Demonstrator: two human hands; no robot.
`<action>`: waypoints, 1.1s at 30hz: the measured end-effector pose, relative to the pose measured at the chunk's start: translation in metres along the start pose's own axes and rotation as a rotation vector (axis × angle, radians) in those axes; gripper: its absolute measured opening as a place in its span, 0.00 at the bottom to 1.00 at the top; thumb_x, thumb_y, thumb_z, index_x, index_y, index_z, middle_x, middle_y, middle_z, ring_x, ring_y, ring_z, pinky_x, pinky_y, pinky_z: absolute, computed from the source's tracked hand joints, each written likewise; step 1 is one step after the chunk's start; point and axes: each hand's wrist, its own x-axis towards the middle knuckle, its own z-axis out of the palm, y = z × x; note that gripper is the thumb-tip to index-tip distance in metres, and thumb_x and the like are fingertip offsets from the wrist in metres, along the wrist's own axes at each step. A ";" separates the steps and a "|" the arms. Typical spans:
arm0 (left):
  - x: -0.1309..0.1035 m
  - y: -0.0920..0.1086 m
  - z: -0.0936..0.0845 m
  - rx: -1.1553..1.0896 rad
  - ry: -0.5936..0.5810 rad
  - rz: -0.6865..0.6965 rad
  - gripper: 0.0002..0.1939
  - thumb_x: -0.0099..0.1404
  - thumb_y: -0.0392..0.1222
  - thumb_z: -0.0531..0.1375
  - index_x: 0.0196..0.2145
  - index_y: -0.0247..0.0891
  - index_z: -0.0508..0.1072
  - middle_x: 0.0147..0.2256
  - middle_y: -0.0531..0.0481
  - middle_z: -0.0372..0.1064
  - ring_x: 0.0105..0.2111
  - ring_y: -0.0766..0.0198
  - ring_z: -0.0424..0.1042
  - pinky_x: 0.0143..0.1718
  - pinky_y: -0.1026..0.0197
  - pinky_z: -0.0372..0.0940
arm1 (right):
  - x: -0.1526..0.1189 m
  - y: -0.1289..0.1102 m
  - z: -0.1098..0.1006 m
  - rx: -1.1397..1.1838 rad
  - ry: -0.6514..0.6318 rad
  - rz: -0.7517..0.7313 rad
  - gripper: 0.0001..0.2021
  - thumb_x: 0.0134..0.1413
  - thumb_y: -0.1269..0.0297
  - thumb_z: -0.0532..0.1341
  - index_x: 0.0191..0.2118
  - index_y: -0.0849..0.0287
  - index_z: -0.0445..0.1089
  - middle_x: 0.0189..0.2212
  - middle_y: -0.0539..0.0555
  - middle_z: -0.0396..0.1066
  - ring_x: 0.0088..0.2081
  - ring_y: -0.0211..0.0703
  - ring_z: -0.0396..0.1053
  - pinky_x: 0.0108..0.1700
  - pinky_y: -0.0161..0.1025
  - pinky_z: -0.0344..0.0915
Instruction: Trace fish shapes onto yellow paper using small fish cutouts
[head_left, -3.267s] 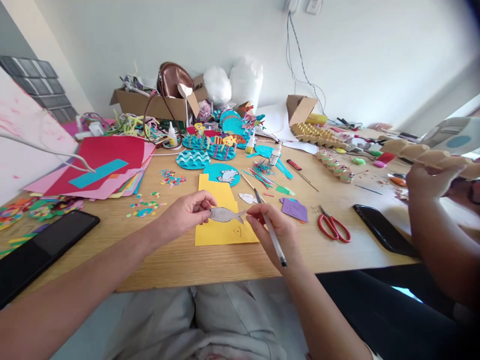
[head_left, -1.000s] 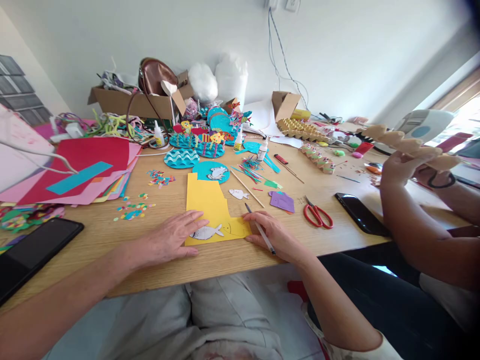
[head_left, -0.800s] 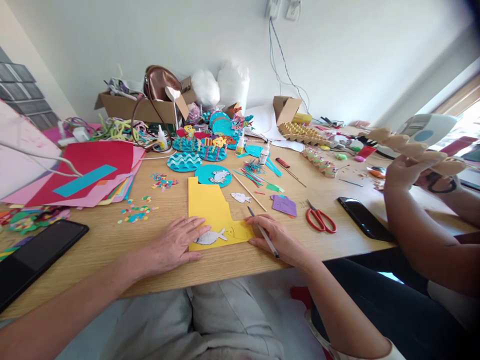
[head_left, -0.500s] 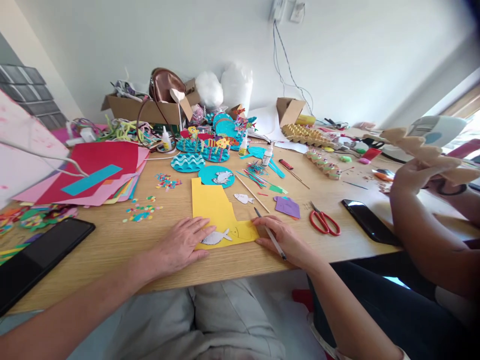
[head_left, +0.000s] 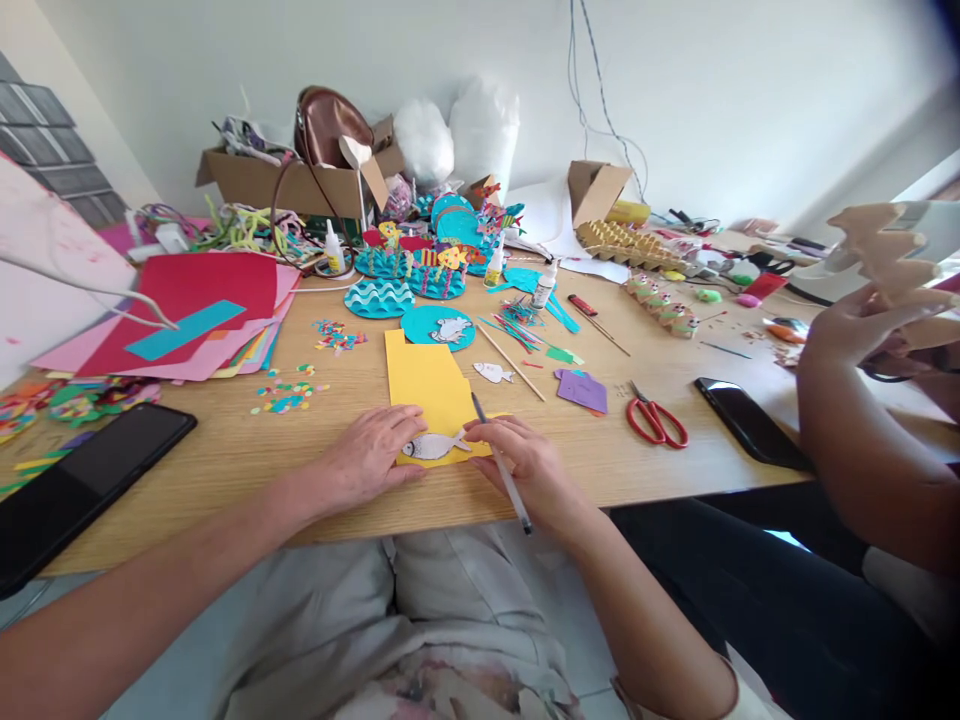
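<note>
A yellow sheet of paper (head_left: pixel 429 385) lies near the table's front edge, cut in steps along its right side. On its lower part rests a white paper fish cutout (head_left: pixel 431 446) with drawn scales. My left hand (head_left: pixel 373 452) lies flat with fingers stretched out, its fingertips on the paper by the fish's head. Between the fingers of my right hand (head_left: pixel 525 460) is a pen (head_left: pixel 508 483), its dark tip pointing up and away. The right fingertips reach the fish's tail and hide part of the yellow paper.
Red-handled scissors (head_left: pixel 657 418) and a phone (head_left: pixel 750 420) lie to the right, another phone (head_left: pixel 97 490) far left. Beyond the paper are a wooden stick (head_left: pixel 511 362), a smaller fish cutout (head_left: pixel 493 373) and glue bottles (head_left: pixel 545 284). A co-worker's arm (head_left: pixel 862 400) reaches in at right.
My right hand has moved left with the pen, from the yellow paper's right end to the fish's tail. My left hand stays at the fish's head. The view has tilted down slightly.
</note>
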 end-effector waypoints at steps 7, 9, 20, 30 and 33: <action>-0.005 -0.010 -0.023 -0.161 0.062 0.112 0.15 0.65 0.31 0.45 0.40 0.36 0.69 0.42 0.46 0.68 0.45 0.63 0.65 0.48 0.60 0.60 | 0.017 0.007 0.014 -0.034 -0.180 -0.047 0.11 0.52 0.76 0.55 0.40 0.59 0.68 0.37 0.55 0.73 0.41 0.44 0.67 0.42 0.38 0.63; -0.008 -0.012 -0.024 -0.197 0.034 0.139 0.15 0.65 0.31 0.44 0.40 0.35 0.69 0.41 0.46 0.68 0.43 0.63 0.66 0.46 0.61 0.61 | 0.020 0.008 0.013 -0.034 -0.205 -0.058 0.11 0.52 0.76 0.55 0.41 0.60 0.68 0.37 0.56 0.72 0.41 0.43 0.67 0.42 0.38 0.63; -0.015 -0.019 -0.019 -0.265 -0.054 0.163 0.17 0.66 0.32 0.43 0.43 0.37 0.69 0.41 0.47 0.69 0.43 0.64 0.67 0.45 0.63 0.61 | 0.032 0.010 0.021 -0.053 -0.292 -0.064 0.11 0.51 0.73 0.58 0.42 0.60 0.68 0.35 0.56 0.71 0.39 0.43 0.67 0.40 0.37 0.62; -0.015 -0.025 -0.028 -0.334 -0.067 0.174 0.20 0.64 0.29 0.42 0.44 0.36 0.70 0.43 0.49 0.69 0.44 0.67 0.67 0.47 0.66 0.60 | 0.035 0.008 0.025 -0.044 -0.295 -0.083 0.11 0.51 0.74 0.58 0.42 0.61 0.69 0.36 0.57 0.72 0.39 0.44 0.68 0.40 0.37 0.63; -0.015 -0.027 -0.026 -0.325 -0.052 0.181 0.21 0.63 0.28 0.43 0.44 0.37 0.71 0.42 0.49 0.70 0.44 0.67 0.68 0.46 0.66 0.60 | 0.035 0.006 0.025 -0.053 -0.302 -0.093 0.11 0.52 0.75 0.57 0.42 0.61 0.69 0.36 0.57 0.72 0.39 0.44 0.68 0.41 0.37 0.64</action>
